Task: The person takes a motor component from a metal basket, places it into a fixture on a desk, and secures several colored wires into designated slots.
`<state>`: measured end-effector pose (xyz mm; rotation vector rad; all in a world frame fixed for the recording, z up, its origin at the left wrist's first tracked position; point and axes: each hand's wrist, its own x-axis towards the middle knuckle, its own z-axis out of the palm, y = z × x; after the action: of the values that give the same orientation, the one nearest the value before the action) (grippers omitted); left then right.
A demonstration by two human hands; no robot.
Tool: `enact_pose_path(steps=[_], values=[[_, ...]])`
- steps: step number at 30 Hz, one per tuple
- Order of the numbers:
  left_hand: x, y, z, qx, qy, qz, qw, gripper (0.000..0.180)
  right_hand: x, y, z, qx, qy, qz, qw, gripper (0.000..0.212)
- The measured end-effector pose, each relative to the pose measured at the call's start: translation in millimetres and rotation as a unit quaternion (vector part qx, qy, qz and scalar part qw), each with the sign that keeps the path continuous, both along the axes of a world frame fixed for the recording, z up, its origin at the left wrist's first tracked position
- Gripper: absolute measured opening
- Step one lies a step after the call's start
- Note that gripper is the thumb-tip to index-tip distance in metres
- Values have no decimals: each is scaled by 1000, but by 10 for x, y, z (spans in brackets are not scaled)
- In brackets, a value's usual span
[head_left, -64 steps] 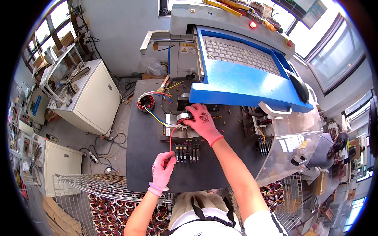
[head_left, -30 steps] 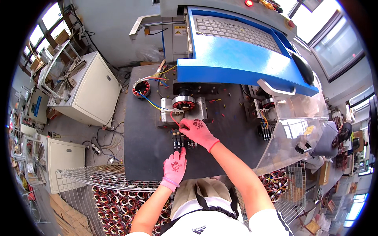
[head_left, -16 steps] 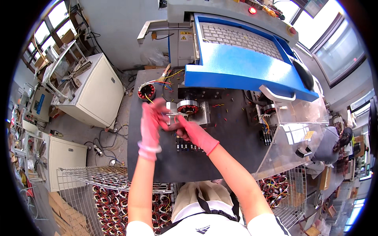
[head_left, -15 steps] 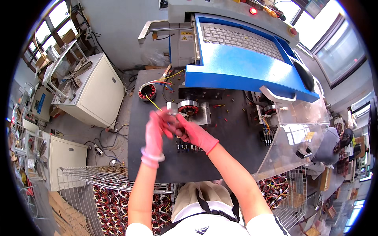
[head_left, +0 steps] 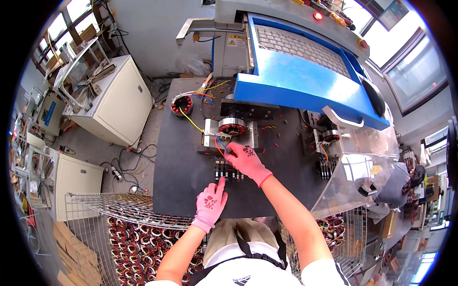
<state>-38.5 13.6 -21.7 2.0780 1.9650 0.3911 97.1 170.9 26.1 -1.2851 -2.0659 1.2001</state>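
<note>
Pink-gloved R hand pinches blue lead, end hidden by fingers; can't tell if red lead is in the pinch too. L hand: index out, tip at 6 o'clock edge of clip row, nothing gripped that shows. Leads come off mounted stator, at 12 o'clock from clips. Prob. best: L index steady, lead held short & straight, lined up w/ clip. Blue lead points approx 5 o'clock, long axis 11–5; clips' axes 12–6.
</note>
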Motion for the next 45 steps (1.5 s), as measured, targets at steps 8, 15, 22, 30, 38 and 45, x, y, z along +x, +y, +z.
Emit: enact_pose_path(steps=[8, 15, 22, 30, 38, 45], values=[[15, 1, -102, 21, 21, -8, 1000, 51, -41, -30, -76, 22, -39, 11, 999, 22], [-201, 276, -78, 112, -310, 99, 939, 30, -56, -88, -75, 15, -7, -23, 1000, 21], [-1118, 1766, 249, 3, -814, 236, 531, 45, -194, -231, 248, -126, 88, -65, 986, 26], [-191, 602, 1033, 46, -563, -2, 825, 33, -209, 3, -100, -490, 314, -38, 812, 30], [-150, 3, 541, 43, -256, 10, 966, 42, -52, -81, 278, -259, 137, -33, 956, 17], [-123, -20, -101, 69, -1, 18, 997, 51, -67, -116, -53, -184, 129, -26, 974, 15]])
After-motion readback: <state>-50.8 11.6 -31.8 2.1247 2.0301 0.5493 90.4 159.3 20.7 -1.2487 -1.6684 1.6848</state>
